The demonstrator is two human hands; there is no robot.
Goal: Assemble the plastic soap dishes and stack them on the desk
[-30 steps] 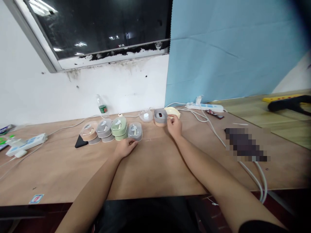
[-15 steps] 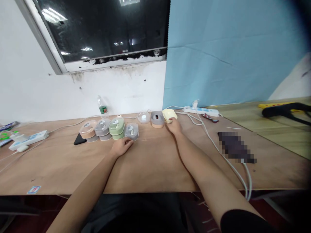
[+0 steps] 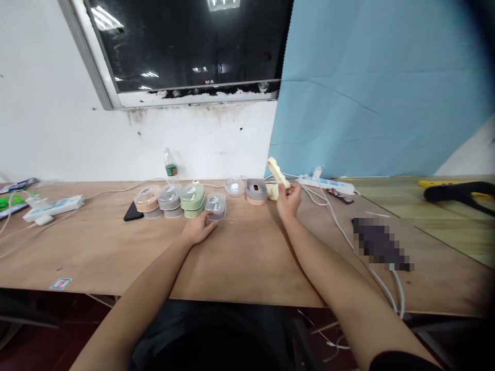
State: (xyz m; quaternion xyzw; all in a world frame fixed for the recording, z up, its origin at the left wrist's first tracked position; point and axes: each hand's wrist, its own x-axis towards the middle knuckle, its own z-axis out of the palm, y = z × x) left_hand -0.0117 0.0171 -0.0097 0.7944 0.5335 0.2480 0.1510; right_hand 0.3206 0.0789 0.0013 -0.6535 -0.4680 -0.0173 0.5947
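My right hand (image 3: pixel 289 202) is closed on the edge of a pale yellow shallow dish (image 3: pixel 278 172), lifted and tilted nearly on its side. Another pale yellow piece (image 3: pixel 272 192) stays on the table behind that hand, partly hidden. Just left of it stands a box (image 3: pixel 256 191) with a grey upper part and a peach lower part, something dark inside. My left hand (image 3: pixel 199 228) lies on the table with thumb and fingers apart, fingertips against a small grey box with a clear lid (image 3: pixel 215 206). Green (image 3: pixel 192 200), grey (image 3: pixel 170 200) and peach (image 3: pixel 148 201) lidded boxes line up further left.
A clear round-cornered lid (image 3: pixel 234 187) lies near the wall. A plastic bottle (image 3: pixel 170 166) stands behind the boxes, a black flat object (image 3: pixel 133 212) beside them. Power strips (image 3: pixel 328 184) and cables lie at both sides. A blurred-out dark item (image 3: pixel 381 245) is at right.
My right hand has raised one pale yellow dish off the other and tipped it up. My left hand stays by the small grey box. The whole view has shifted slightly.
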